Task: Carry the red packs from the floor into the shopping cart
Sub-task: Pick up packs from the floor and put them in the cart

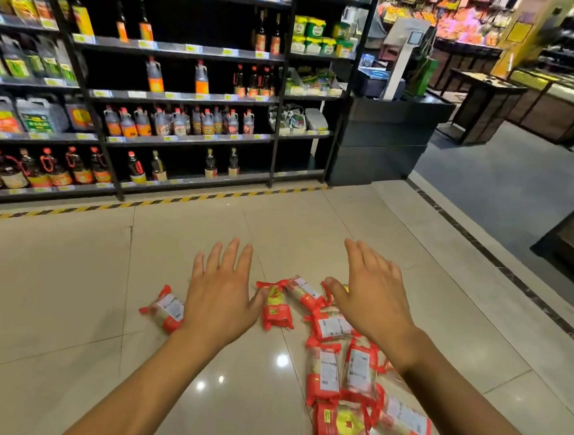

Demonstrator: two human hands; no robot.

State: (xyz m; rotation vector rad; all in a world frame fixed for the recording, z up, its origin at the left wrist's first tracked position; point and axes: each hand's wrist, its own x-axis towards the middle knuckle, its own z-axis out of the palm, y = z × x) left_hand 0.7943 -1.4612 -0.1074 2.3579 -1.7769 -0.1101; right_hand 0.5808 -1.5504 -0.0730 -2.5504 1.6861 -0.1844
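red packs (324, 374) on the floor (66, 303)

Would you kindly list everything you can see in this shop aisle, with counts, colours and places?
red packs: at least nine, red with white labels, on the floor; one apart at the left, the rest clustered at the right
floor: one, glossy beige tiles, foreground
striped tape: one strip, yellow and black, on the floor at the foot of the shelves
shelves: several bays, black, across the back
bottles: many, dark with orange, red and yellow labels, on the shelves
counter: one, dark, right of the shelves
left hand: one, open, fingers spread, between the lone pack and the cluster
right hand: one, open, above the cluster
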